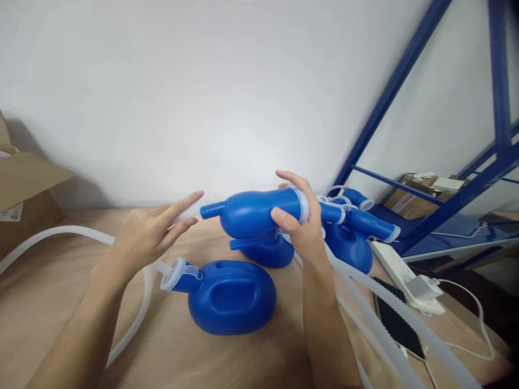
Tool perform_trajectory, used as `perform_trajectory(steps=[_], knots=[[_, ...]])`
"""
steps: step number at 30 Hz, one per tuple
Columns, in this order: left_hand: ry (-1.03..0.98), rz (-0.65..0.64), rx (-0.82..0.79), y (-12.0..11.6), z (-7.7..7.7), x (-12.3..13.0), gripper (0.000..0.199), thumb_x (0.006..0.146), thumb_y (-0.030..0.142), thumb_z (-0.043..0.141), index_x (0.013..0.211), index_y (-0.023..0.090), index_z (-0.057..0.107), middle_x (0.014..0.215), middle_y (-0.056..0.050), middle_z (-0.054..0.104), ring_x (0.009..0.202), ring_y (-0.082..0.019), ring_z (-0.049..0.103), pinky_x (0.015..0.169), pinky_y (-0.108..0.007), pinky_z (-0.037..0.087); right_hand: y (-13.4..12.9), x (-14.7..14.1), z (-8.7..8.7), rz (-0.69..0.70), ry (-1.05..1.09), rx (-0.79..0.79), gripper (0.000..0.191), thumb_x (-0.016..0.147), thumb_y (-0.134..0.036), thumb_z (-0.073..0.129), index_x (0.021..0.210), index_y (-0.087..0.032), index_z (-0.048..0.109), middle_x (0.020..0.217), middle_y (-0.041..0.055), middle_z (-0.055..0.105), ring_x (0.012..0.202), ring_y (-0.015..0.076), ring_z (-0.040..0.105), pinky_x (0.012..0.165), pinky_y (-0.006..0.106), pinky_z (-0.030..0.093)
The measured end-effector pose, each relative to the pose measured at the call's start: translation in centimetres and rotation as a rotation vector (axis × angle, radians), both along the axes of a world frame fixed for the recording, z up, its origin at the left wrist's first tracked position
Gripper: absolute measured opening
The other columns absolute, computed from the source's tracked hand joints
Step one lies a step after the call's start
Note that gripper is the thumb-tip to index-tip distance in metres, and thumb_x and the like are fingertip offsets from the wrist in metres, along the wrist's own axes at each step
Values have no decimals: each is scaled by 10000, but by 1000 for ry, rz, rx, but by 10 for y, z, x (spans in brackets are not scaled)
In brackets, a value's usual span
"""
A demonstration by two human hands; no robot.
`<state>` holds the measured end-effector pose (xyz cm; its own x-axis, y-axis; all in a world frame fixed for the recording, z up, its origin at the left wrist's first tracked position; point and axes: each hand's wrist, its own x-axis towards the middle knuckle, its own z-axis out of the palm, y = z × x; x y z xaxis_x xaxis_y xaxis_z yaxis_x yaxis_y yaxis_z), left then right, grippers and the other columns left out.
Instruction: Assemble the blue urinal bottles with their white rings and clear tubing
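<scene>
Tubes [433,336], pale and partly ribbed, slant from the bottom edge at 5 o'clock up past the right forearm. Between them at 4 o'clock a phone [399,328] lies on the desk [44,302], with a white power strip [389,262] and a plugged-in charger [424,289] just beyond. Near 7 o'clock the near bottle [233,297], blue, lies on the desk, its pale-rimmed mouth facing 9 o'clock with a tube going in. At 8 o'clock a pale hose [73,229] curves along the desk and passes behind the left wrist, where its path is hidden. The left hand [152,229] has its fingers narrowed on a pale tube end [187,212], right by the spout of the held bottle [251,210]; whether it has gone in, I cannot tell. That blue bottle is at the centre, above the desk, spout toward 9 o'clock; the fingers of the right hand [302,216] hold it round its pale-rimmed neck. Another bottle [267,253] sits below it. Farther back, more blue bottles [351,248] cluster toward 4 o'clock. A cardboard box [32,181] stands at 9 o'clock, a blue rack [389,81] at 2 o'clock, and the white wall [223,81] fills 12 o'clock.
</scene>
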<state>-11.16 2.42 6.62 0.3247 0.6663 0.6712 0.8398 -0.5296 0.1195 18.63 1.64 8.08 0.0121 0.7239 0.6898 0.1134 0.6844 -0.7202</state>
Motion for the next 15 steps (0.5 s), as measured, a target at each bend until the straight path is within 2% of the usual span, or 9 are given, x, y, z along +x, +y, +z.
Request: perform_trajectory(steps=[3, 7, 11, 15], knots=[[57, 2, -16, -1, 2, 3, 546, 1061, 536, 368, 1477, 288, 621, 568, 20, 557, 509, -165, 510, 551, -265, 334, -2, 5, 1, -133, -116, 97, 524, 790, -414, 842, 1290, -343, 700, 1220, 28, 665, 1119, 290, 609, 1033, 492, 520], [112, -52, 31, 0, 0, 5, 502, 1084, 477, 369, 1495, 320, 610, 741, -15, 693, 557, -155, 529, 561, -268, 345, 1, 10, 1, -246, -141, 235, 434, 807, -409, 810, 1216, -318, 700, 1174, 33, 646, 1102, 286, 594, 992, 469, 515], [104, -31, 105, 2, -3, 4, 479, 1090, 431, 401, 1495, 288, 611, 770, -19, 679, 570, -144, 522, 557, -265, 348, 2, 17, 1, -291, -127, 300, 368, 810, -407, 786, 1143, -287, 689, 1138, 42, 640, 1072, 286, 599, 964, 462, 510], [156, -61, 153, -2, -4, 8, 460, 1097, 410, 430, 1499, 276, 610, 737, -8, 687, 547, -142, 521, 549, -275, 332, 0, 17, 3, -245, -200, 276, 367, 807, -391, 790, 1143, -297, 676, 1115, 31, 632, 1063, 276, 596, 967, 453, 507]])
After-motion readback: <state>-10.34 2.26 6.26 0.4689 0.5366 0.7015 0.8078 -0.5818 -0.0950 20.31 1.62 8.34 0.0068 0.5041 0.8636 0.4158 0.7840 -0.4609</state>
